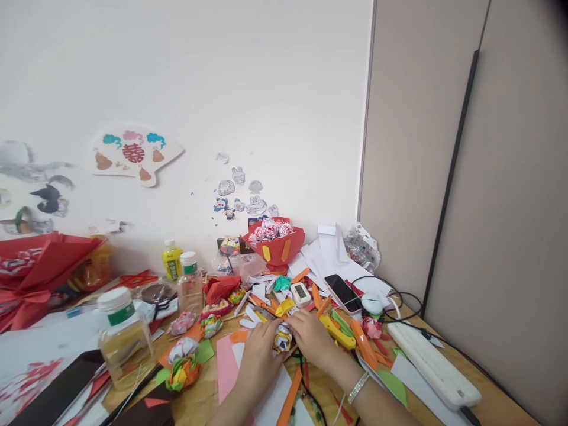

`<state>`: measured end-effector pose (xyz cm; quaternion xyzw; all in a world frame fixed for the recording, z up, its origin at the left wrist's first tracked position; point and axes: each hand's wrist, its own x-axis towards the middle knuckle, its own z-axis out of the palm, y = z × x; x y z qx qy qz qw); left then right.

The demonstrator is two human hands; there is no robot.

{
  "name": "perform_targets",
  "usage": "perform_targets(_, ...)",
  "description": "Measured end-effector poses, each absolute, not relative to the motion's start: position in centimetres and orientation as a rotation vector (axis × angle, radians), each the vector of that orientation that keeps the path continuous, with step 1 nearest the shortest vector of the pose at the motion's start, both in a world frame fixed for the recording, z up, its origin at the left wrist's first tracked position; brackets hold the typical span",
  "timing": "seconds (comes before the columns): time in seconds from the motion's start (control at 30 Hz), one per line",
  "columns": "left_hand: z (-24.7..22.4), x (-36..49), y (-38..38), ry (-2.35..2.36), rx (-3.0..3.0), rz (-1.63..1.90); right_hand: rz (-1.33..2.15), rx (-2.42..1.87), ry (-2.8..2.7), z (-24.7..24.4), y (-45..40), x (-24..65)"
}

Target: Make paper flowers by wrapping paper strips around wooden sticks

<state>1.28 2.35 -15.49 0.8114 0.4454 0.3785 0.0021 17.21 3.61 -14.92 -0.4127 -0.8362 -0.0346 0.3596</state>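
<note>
Low over the middle of the table, a small paper flower [283, 338] in white, yellow and dark tones sits between my two hands. My left hand [261, 349] curls around its left side, fingers bent inward. From the other side my right hand [311, 334] closes on it, with a silvery bracelet [358, 387] on the wrist. The fingertips hide part of the flower. Just beyond them lies a crumpled yellow paper piece [284, 306]. Beneath my left forearm are pink paper [225, 364] and white sheets.
Paper scraps cover the wooden table. A yellow cutter [337, 332], phone [342, 293], white timer [300, 294] and power strip [432, 364] lie rightward. Leftward stand a clear jar [124, 343] and bottles; finished paper flowers [183, 371] lie near. A red bouquet [277, 242] stands behind.
</note>
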Motion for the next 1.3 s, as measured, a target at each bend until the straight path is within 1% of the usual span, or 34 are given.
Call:
perform_targets(0.3, -16.0, 1.4, 2.6, 1.460, 2.512, 1.246, -0.129, -1.105, -2.119, -15.1, 3.9, 17.3)
perform_targets(0.5, -15.7, 1.4, 2.4, 1.461, 2.429, 1.161, -0.029, -1.067, -2.073, -15.5, 3.8, 17.0)
perform_targets(0.8, -15.5, 1.4, 1.9, 1.495, 2.333, 1.209, 0.059, -0.973, -2.006, -15.4, 3.0, 16.8)
perform_targets(1.0, -16.2, 1.2, 2.2, 1.482, 2.268, 1.225, 0.006, -0.948, -2.113, -15.8, 3.1, 16.7)
perform_targets(1.3, -15.7, 1.6, 2.0, 1.488, 2.203, 1.187, -0.125, -0.997, -2.210, -15.2, 3.0, 16.9)
